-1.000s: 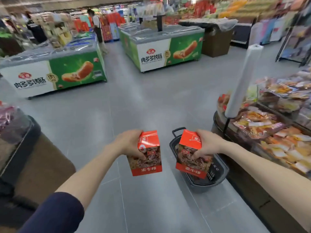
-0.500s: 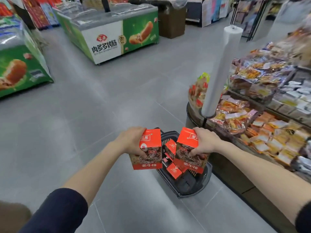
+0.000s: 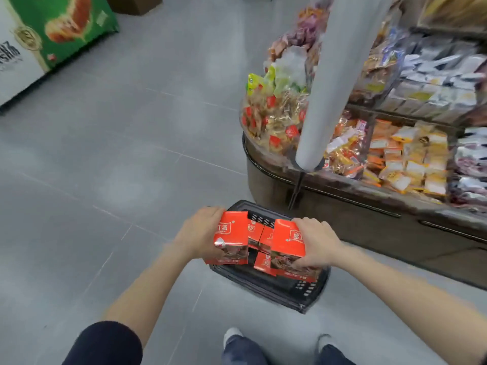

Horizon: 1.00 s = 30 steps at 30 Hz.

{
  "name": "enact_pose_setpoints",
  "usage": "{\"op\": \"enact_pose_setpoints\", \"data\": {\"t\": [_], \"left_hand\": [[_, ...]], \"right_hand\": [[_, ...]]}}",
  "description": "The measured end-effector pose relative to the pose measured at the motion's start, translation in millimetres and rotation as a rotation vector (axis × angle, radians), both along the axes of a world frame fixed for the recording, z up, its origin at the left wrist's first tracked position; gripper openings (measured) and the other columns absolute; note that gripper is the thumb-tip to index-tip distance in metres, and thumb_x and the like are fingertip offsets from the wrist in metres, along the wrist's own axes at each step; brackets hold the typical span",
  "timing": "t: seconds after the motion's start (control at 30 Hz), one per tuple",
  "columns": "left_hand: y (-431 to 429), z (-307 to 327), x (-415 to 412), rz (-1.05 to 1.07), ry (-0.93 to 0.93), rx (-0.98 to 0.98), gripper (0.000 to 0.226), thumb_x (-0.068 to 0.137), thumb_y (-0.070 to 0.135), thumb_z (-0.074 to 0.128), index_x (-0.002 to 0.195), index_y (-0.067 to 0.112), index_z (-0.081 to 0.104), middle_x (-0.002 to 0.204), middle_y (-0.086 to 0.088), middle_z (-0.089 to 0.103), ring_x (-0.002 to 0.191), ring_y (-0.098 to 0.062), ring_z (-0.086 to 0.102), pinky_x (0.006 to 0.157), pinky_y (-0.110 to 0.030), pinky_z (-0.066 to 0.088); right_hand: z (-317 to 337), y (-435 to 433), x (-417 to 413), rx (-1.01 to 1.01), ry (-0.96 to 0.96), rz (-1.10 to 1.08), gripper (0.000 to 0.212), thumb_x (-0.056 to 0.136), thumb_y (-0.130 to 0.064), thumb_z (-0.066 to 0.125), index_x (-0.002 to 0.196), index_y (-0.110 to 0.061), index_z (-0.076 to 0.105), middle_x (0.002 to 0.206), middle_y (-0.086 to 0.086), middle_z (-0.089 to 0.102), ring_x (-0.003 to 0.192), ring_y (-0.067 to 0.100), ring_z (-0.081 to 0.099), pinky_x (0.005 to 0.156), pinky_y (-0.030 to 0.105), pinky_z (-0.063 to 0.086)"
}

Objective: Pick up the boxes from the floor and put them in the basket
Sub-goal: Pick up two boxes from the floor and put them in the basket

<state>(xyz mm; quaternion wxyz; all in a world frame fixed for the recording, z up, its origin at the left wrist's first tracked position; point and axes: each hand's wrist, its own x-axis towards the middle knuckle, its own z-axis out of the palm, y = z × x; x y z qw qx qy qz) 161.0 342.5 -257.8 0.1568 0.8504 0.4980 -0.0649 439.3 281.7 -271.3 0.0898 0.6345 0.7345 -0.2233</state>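
Red cartons fill both grips: the left hand [image 3: 199, 234] clasps one box [image 3: 232, 237], the right hand [image 3: 316, 242] another box [image 3: 287, 242], both above the black basket [image 3: 297, 292] on the floor, where more boxes [image 3: 259, 234] lie. Placing step; next, I think, lower and release them inside.

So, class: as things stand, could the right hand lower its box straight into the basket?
Probably yes. The right hand holds its box directly above the open basket; only loose boxes lie inside, and the left hand keeps its own box to the side.
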Motion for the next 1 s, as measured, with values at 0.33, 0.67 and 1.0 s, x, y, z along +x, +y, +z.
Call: {"op": "enact_pose_setpoints", "data": {"t": [0.33, 0.67, 1.0], "left_hand": [[69, -135, -13, -0.369, -0.147, 0.099, 0.094, 0.047, 0.061, 0.08, 0.117, 0.005, 0.052, 0.109, -0.009, 0.066, 0.104, -0.017, 0.048, 0.087, -0.031, 0.049], [81, -346, 1, -0.435, -0.09, 0.002, 0.093, 0.051, 0.044, 0.087, 0.124, -0.002, 0.051, 0.118, -0.016, 0.061, 0.11, -0.033, 0.059, 0.1, -0.046, 0.047], [90, -449, 15, -0.407, -0.078, 0.069, 0.09, 0.052, 0.035, 0.089, 0.124, -0.002, 0.05, 0.12, -0.018, 0.058, 0.113, -0.034, 0.055, 0.099, -0.043, 0.045]], "right_hand": [[-129, 17, -45, -0.042, -0.013, -0.193, 0.102, 0.062, -0.07, 0.059, 0.141, -0.016, 0.023, 0.131, 0.003, 0.043, 0.12, 0.024, 0.042, 0.103, 0.039, 0.031], [-313, 30, -53, -0.058, -0.067, -0.172, 0.1, 0.057, -0.047, 0.077, 0.138, -0.009, 0.034, 0.13, 0.011, 0.05, 0.117, 0.031, 0.048, 0.1, 0.044, 0.035], [-421, 42, -50, 0.047, -0.054, -0.101, 0.091, 0.051, -0.048, 0.081, 0.125, -0.005, 0.049, 0.116, 0.013, 0.057, 0.104, 0.029, 0.057, 0.091, 0.041, 0.046]]}}
